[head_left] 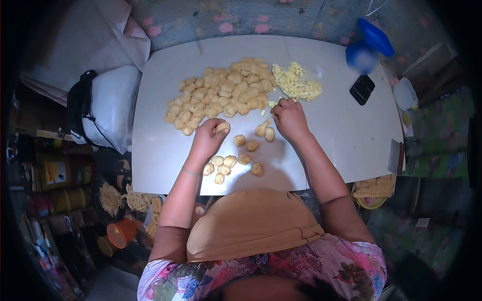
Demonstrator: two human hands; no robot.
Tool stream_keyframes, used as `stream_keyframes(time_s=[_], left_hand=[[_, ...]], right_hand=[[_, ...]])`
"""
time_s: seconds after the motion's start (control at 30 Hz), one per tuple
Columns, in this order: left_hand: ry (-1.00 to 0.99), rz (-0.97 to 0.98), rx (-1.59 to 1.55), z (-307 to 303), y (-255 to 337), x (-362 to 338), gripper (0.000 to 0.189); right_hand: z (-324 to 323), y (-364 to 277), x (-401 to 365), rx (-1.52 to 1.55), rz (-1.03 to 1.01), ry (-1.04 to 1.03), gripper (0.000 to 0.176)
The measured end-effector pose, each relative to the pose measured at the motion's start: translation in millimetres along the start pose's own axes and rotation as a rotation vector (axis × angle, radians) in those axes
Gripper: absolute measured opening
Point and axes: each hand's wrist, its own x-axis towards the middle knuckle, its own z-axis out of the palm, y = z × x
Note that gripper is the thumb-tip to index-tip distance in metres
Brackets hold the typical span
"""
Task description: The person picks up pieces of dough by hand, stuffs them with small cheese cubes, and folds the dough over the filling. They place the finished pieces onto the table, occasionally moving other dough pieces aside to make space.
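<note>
My left hand (206, 136) is closed round a dough piece (222, 128), just below a big pile of tan dough pieces (226, 88) on the white table. My right hand (289, 116) has its fingers curled together beside a few loose pale-yellow cubes (271, 104); what they pinch, if anything, is hidden. Just above that hand lies a clear plastic bag (297, 84) full of similar cubes, perhaps cheese. Between my forearms, several separate dough pieces (244, 158) are scattered, some clustered near my left wrist. Two more dough pieces (269, 133) sit left of my right hand.
A black phone-like object (362, 90) and a blue container (360, 56) with a raised lid are at the right. A flat blade (395, 156) lies at the right edge. A white sack (113, 100) stands left of the table (165, 150). An orange container (121, 233) is lower left.
</note>
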Motion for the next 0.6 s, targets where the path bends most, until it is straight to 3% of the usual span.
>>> stream_keyframes(time_s=[0.07, 0.17, 0.27, 0.37, 0.5, 0.6], left_hand=[[0.002, -0.175, -0.365, -4.6, 8.4, -2.7, 0.026], [-0.02, -0.321, -0.794, -10.3, 25.8, -11.6, 0.025], [-0.077, -0.371, -0.999, -10.1, 36.1, -20.5, 0.025], [-0.077, -0.376, -1.029, -3.3, 48.5, -28.5, 0.025], [-0.117, -0.35, -1.05, -3.5, 50.5, -35.0, 0.023], [-0.136, -0.34, -1.016, -6.6, 43.4, -37.0, 0.019]], right_hand=[[-7.9, -6.9, -0.1, 0.026, 0.021, 0.023, 0.014], [-23.6, -28.5, -5.2, 0.748, 0.219, -0.052, 0.013], [-17.9, -54.0, -12.1, 0.958, 0.013, 0.015, 0.013], [-37.5, -98.8, -13.1, 0.952, -0.04, -0.008, 0.019], [-33.1, -119.0, -6.3, 0.44, -0.33, 0.16, 0.028], [-31.5, -126.7, -5.7, 0.39, -0.356, 0.155, 0.032]])
